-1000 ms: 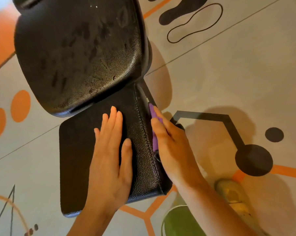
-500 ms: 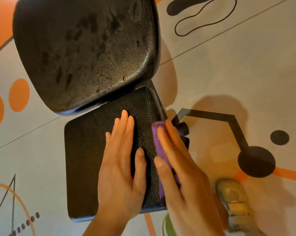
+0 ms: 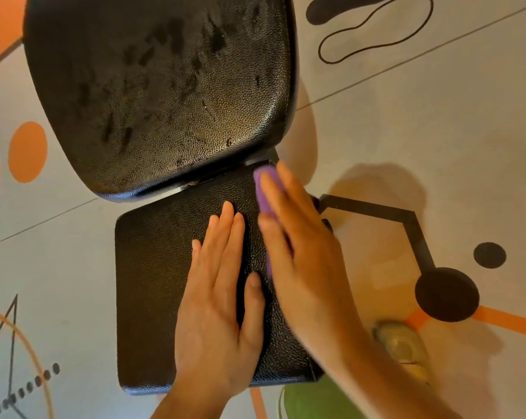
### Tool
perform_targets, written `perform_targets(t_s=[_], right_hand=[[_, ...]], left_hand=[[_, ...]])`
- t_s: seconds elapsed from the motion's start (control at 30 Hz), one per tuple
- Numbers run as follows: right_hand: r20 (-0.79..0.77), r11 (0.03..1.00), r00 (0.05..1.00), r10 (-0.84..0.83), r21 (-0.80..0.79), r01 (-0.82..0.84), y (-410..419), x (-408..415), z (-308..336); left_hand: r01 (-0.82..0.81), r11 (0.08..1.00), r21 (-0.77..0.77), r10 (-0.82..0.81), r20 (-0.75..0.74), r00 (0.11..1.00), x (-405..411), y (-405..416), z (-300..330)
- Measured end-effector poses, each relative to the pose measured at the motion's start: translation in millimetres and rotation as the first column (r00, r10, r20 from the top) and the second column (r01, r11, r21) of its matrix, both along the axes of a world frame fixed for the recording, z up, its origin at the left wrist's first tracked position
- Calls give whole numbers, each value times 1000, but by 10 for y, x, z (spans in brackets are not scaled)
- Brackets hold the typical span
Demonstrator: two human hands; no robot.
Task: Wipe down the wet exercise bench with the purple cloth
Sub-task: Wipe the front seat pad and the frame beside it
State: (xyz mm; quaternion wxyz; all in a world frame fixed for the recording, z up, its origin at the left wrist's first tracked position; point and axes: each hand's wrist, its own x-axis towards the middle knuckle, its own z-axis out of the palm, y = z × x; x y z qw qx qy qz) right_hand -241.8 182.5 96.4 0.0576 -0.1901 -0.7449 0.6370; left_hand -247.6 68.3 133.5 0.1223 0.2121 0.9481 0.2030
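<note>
While pressed flat under the right hand [image 3: 304, 252], purple cloth [image 3: 263, 189] sits on the right edge of the bench seat pad [image 3: 155, 267], near the gap to the back pad [image 3: 158, 86]. Right fingers straight on the cloth, not curled. Left hand [image 3: 216, 297] flat on the seat, fingers extended, holding nothing. Back pad streaked with dark wet marks. Grey floor [image 3: 406, 131] with orange and black shapes; shoe [image 3: 402, 343] lower right.

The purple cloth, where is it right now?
In the head view the purple cloth lies under the right hand, pressed flat on the right edge of the black leather seat pad, just below the gap to the wet black back pad.
</note>
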Motion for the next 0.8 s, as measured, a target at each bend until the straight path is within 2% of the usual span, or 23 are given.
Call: perform_targets(t_s=[0.1,0.13,0.17,0.23,0.3,0.33,0.43,0.5,0.6,0.8], right_hand=[[182,940,979,-87,-311,141,252,-435,-103],[201,922,975,-91,-354,159,263,-420,-76],[179,930,981,-76,-343,135,229,-318,-5],[44,993,998,-41,-113,46,73,17,145],[-87,982,994,62,183,-45,-50,237,166],[-86,977,993,76,205,-57,-38,203,118],[119,997,993,-14,-72,22,94,-175,-6],[178,978,979,-94,-167,124,143,-295,-40],[192,991,978,-81,-89,100,47,30,120],[221,999,975,-20,-31,27,-148,763,366]], left_hand=[[-7,1000,1,7,-2,1000,4,6,10],[-4,1000,-2,4,-6,1000,6,6,11],[0,1000,-6,0,-9,1000,9,1,11],[1,1000,-7,-2,-14,1000,6,-5,8],[9,1000,-6,-9,-13,1000,5,-10,4],[12,1000,-7,-12,-17,1000,5,-8,3],[4,1000,-15,-4,-8,1000,0,-5,3],[0,1000,-18,0,-7,1000,-11,0,3],[-9,999,-35,8,-8,1000,-21,9,12],[-32,991,-130,21,-88,996,43,-25,47]])
